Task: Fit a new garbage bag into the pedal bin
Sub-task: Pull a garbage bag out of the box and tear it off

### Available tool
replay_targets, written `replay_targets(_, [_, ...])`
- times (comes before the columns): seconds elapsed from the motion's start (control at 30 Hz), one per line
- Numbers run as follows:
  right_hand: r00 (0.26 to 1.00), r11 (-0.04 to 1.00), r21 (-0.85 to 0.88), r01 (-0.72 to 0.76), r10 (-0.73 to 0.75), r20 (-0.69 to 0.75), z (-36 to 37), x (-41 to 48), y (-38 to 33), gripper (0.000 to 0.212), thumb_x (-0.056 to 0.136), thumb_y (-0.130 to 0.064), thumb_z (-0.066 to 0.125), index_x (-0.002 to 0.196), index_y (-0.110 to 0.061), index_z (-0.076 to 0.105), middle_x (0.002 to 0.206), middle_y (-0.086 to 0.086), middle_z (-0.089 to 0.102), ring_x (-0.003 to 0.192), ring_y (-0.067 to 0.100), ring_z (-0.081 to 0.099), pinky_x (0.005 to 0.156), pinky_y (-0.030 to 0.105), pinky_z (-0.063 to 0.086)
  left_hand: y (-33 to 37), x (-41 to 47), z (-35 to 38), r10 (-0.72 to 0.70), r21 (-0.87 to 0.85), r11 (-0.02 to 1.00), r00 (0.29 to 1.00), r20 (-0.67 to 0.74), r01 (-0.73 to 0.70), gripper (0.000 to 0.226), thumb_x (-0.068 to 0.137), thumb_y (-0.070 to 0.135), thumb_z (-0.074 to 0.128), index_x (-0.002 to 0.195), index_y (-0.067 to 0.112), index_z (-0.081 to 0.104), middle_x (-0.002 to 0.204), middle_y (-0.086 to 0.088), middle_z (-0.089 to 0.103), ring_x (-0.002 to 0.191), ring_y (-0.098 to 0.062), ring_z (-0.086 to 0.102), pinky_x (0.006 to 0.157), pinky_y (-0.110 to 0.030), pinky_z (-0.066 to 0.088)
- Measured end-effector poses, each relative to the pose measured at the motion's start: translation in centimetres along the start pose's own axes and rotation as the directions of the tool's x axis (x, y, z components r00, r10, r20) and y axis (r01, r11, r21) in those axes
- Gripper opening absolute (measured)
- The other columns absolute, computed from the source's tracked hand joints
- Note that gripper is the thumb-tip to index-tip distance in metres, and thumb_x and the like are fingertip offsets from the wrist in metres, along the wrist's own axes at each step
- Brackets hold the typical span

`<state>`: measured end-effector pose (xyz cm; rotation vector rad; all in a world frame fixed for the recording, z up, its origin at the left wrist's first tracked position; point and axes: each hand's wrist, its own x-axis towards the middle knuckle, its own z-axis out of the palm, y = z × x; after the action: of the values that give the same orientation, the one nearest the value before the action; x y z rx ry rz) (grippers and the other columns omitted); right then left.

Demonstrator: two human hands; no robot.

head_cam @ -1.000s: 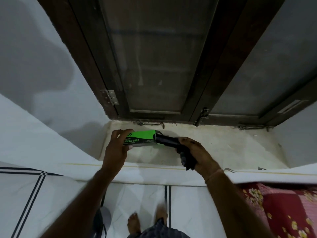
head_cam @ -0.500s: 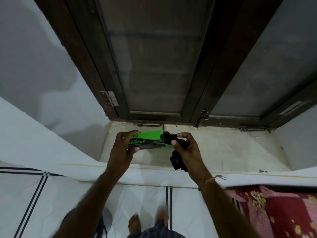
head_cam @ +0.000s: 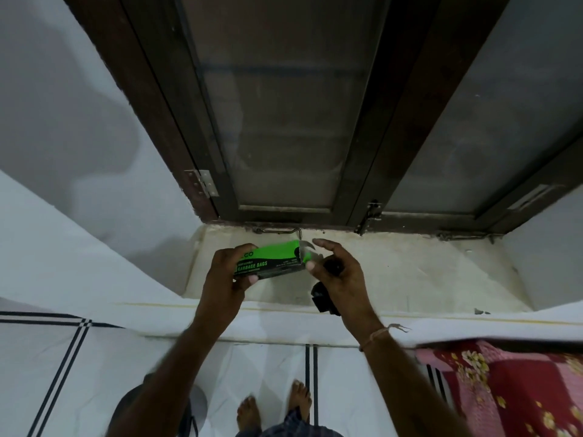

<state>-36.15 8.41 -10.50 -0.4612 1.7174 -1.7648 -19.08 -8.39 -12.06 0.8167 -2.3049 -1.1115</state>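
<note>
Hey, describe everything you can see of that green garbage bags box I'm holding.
The box is long and narrow, apparently cardboard, with a bright green top and a dark front printed GARBAGE BAGS in green. It lies roughly level in the air above the window sill. The left hand grips its left end. Its right end flap stands open, with the right hand, holding a black bag, at that end.

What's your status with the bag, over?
Left hand grips green garbage-bag box. Right hand holds folded black bag, thumb at box's open end. Nothing blocking; bag not yet unfolded.
</note>
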Motion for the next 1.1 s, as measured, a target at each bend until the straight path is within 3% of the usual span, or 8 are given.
replay_targets(0.17, [0.998,0.998,0.029,0.052,-0.053,0.040,0.8,-0.5,0.3,0.028,0.091,-0.005,0.074,0.118,-0.008,0.074,0.090,0.009,0.066,0.051,0.010,0.055,0.055,0.027,0.052,0.1,-0.9,-0.1,0.000,-0.005,1.000,0.999,-0.032,0.000,0.061,0.083,-0.007,0.074,0.138,0.015,0.058,0.126,-0.011,0.054,0.111,-0.018,0.057,0.089,-0.004,0.044])
replay_targets(0.3, [0.988,0.987,-0.092,0.131,-0.137,-0.064,0.7,-1.1,1.4,0.033,0.087,-0.010,0.079,0.116,-0.023,0.076,0.116,0.008,0.059,0.078,0.023,0.064,0.065,0.035,0.060,-0.2,-1.5,-0.1,-0.037,0.003,0.999,0.998,-0.058,0.038,0.061,0.083,-0.006,0.075,0.138,0.013,0.058,0.123,-0.013,0.054,0.105,-0.012,0.054,0.084,0.000,0.042])
replay_targets(0.4, [0.977,0.999,0.024,-0.046,0.050,-0.205,0.6,-1.3,2.1,0.050,0.090,-0.018,0.077,0.135,-0.032,0.063,0.120,0.003,0.060,0.093,0.033,0.065,0.087,0.048,0.060,-0.3,-1.8,0.0,-0.042,0.013,0.999,0.996,-0.077,0.043,0.059,0.084,-0.006,0.075,0.138,0.011,0.058,0.123,-0.015,0.054,0.106,-0.016,0.053,0.083,0.002,0.040])
replay_targets(0.5, [0.962,0.940,0.285,-0.186,0.233,-0.140,0.1,-1.4,1.6,0.043,0.095,-0.024,0.067,0.137,-0.019,0.062,0.112,0.015,0.072,0.095,0.046,0.069,0.088,0.062,0.058,-0.3,-2.0,-0.1,-0.054,-0.001,0.999,0.995,-0.083,0.054,0.059,0.084,-0.007,0.074,0.137,0.011,0.058,0.124,-0.015,0.054,0.105,-0.017,0.054,0.082,0.002,0.041])
replay_targets(0.67, [0.980,0.949,0.249,-0.195,0.200,0.006,-1.1,-1.0,0.8,0.030,0.099,-0.022,0.063,0.126,-0.012,0.072,0.104,0.035,0.066,0.087,0.041,0.060,0.080,0.056,0.056,-0.6,-2.1,-0.4,-0.012,-0.001,1.000,0.997,-0.074,0.011,0.058,0.085,-0.005,0.075,0.137,0.012,0.058,0.124,-0.013,0.054,0.108,-0.015,0.055,0.085,-0.001,0.041])
replay_targets(0.8, [0.977,0.971,0.161,-0.174,0.150,0.149,-1.5,-0.5,0.1,0.036,0.096,-0.011,0.067,0.132,-0.016,0.069,0.097,0.016,0.067,0.093,0.030,0.064,0.085,0.041,0.059,-0.7,-2.2,-0.3,-0.010,-0.005,1.000,0.999,-0.042,0.010,0.060,0.084,-0.006,0.075,0.137,0.016,0.058,0.125,-0.011,0.054,0.111,-0.021,0.058,0.088,-0.003,0.043])
replay_targets(0.97, [0.956,0.999,-0.019,-0.050,0.053,0.287,-1.5,-0.2,-0.7,0.037,0.094,-0.010,0.072,0.129,-0.018,0.069,0.096,0.035,0.064,0.087,0.027,0.066,0.085,0.036,0.058,-0.5,-2.2,-0.5,0.001,0.003,1.000,1.000,-0.016,-0.001,0.060,0.083,-0.007,0.074,0.136,0.015,0.059,0.126,-0.011,0.053,0.111,-0.021,0.059,0.089,-0.004,0.045])
replay_targets(1.1, [0.955,0.998,-0.066,0.000,0.019,0.296,-1.1,-0.2,-0.8,0.033,0.093,-0.010,0.072,0.126,-0.016,0.069,0.096,0.034,0.066,0.088,0.029,0.067,0.084,0.035,0.060,-0.4,-2.4,-0.6,0.002,0.003,1.000,1.000,-0.010,-0.002,0.059,0.083,-0.007,0.074,0.136,0.015,0.060,0.127,-0.012,0.053,0.111,-0.021,0.060,0.089,-0.004,0.045])
